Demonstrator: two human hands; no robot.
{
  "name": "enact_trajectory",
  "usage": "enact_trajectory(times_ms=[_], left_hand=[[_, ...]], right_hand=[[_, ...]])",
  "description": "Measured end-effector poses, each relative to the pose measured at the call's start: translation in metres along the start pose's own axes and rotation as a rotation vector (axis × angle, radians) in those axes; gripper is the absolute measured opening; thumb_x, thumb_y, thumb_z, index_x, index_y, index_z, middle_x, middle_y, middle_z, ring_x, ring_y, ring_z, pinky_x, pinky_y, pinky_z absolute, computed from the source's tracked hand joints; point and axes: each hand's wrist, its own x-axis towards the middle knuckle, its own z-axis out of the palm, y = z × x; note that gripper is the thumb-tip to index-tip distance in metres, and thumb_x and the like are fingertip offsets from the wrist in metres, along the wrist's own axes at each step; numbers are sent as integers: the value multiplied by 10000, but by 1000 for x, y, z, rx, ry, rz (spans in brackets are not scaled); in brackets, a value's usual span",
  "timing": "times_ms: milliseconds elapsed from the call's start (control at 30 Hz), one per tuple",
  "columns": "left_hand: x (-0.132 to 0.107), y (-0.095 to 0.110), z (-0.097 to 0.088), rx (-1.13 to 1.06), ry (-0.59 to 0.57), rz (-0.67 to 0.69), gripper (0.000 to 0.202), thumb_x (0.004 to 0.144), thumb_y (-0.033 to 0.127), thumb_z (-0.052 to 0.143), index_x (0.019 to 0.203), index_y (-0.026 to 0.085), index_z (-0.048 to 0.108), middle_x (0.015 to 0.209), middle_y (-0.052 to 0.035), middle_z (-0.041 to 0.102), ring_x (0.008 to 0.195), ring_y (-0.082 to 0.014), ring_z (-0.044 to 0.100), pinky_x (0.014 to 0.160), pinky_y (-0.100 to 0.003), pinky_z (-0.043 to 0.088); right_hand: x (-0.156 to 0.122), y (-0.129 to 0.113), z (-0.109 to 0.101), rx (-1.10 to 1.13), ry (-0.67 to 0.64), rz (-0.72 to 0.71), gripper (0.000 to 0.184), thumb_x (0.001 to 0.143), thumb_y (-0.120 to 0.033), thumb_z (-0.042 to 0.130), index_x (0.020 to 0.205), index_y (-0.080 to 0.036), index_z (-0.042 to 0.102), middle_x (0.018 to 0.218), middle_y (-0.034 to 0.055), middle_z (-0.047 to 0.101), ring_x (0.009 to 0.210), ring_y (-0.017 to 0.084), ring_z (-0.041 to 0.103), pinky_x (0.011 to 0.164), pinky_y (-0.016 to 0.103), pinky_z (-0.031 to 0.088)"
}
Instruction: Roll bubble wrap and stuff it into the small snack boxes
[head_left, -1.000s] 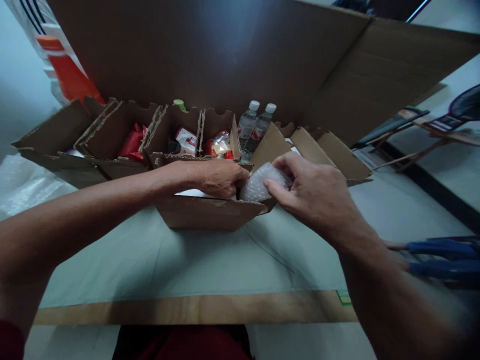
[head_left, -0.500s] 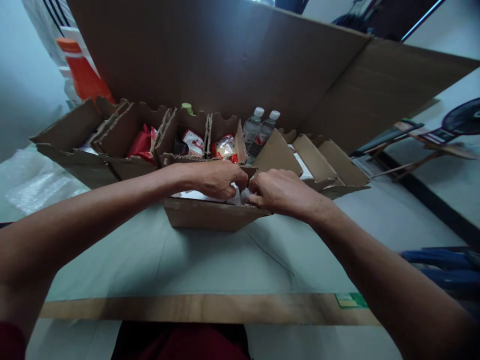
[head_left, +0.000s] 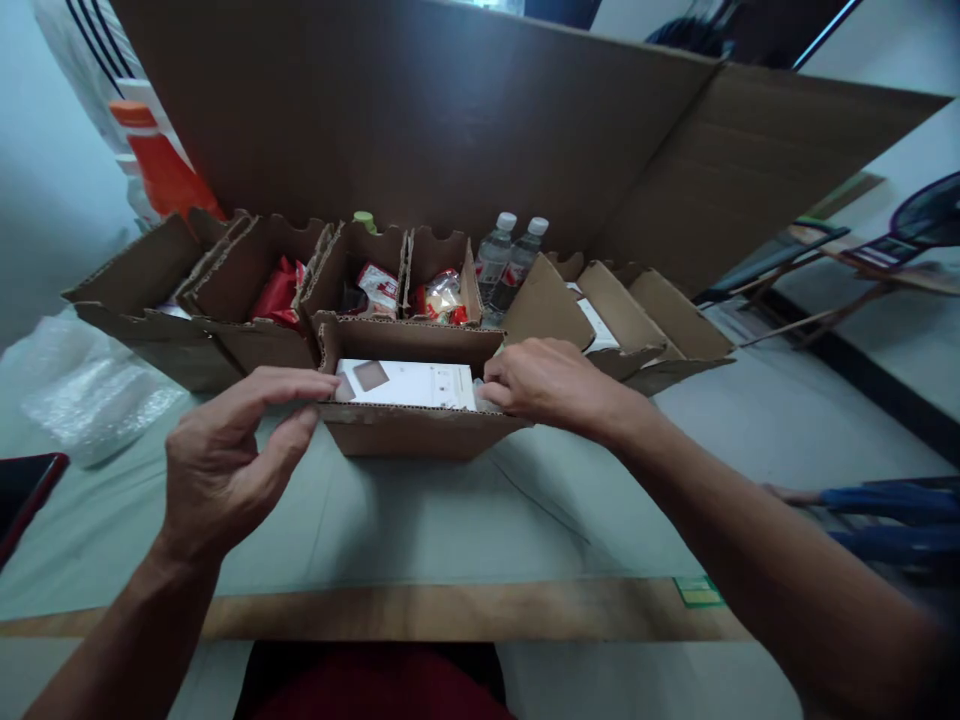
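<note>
In front of me a small open cardboard box stands on the covered table. Lying inside it is a white printed carton with a brown square at its left end. My right hand is at the box's right end, fingers curled on a bit of crumpled clear plastic, apparently bubble wrap, beside the carton. Part of that plastic is hidden by the fingers. My left hand is at the box's left end, thumb and fingers apart, fingertips near the rim, holding nothing.
Behind stand cardboard bins with red packets and other packaged goods, and two clear bottles. A tall cardboard panel backs them. Loose bubble wrap and a dark red-edged device lie left. An orange bottle stands behind.
My left hand has moved from the box's right part leftward to its left end and opened, uncovering the white carton. My right hand stays at the right end.
</note>
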Motion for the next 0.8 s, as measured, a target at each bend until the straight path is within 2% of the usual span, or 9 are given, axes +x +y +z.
enact_trajectory(times_ms=[100,200,267,300,400,500,600,700,800], left_hand=[[-18,-16,6,18,139,-75,144,901,215,666,1018,248,743,1136,-19,745,1113,-220,691,1038,-422,533],[-34,-32,6,7,316,-185,240,874,254,707,1111,230,730,1198,-46,712,1129,-229,682,1017,-412,549],[-44,-44,6,-27,370,-292,363,853,299,736,1205,222,700,1208,-66,706,1107,-239,693,985,-407,570],[-47,-50,8,-56,350,-336,441,839,327,750,1261,222,673,1251,-80,693,1143,-252,683,994,-410,570],[-48,-68,22,-165,135,-423,719,801,419,774,1452,242,523,1507,-125,546,1368,-319,553,1096,-459,517],[-46,-73,47,-274,-92,-456,868,816,467,742,1562,229,366,1580,-162,468,1393,-346,531,1151,-514,464],[-62,-61,62,-314,-154,-403,891,851,426,718,1605,235,284,1646,-160,379,1470,-346,447,1220,-519,380],[-100,-43,47,-255,-155,-415,878,859,374,730,1611,289,285,1677,-117,341,1540,-343,339,1279,-536,267],[-125,-36,3,-150,-29,-490,818,842,356,760,1563,321,376,1604,-93,459,1507,-349,400,1278,-557,275]], right_hand=[[-40,14,-4,94,284,73,249,973,-288,548,901,-205,771,962,82,784,863,237,706,726,336,476],[-82,32,21,308,578,164,241,965,-350,560,950,-210,755,971,85,788,820,231,712,754,376,534],[-95,36,54,510,558,213,251,920,-389,603,998,-196,743,919,86,781,752,220,705,649,342,544],[-95,33,72,614,503,228,298,900,-404,622,1075,-186,726,954,95,778,758,220,706,598,321,537],[-76,12,120,833,376,222,469,873,-430,649,1269,-181,624,1134,130,749,805,224,695,605,326,552],[-56,-12,147,879,411,219,452,874,-446,642,1247,-196,600,1176,134,717,848,237,674,741,399,579],[-68,-28,158,867,505,295,388,883,-485,625,1138,-192,611,1117,143,698,933,279,674,779,429,577],[-98,-47,165,846,564,348,344,892,-521,615,1040,-211,622,975,121,687,880,294,677,747,449,583],[-99,-79,159,834,550,197,351,898,-491,621,1141,-239,642,1040,129,704,994,326,682,849,504,583]])
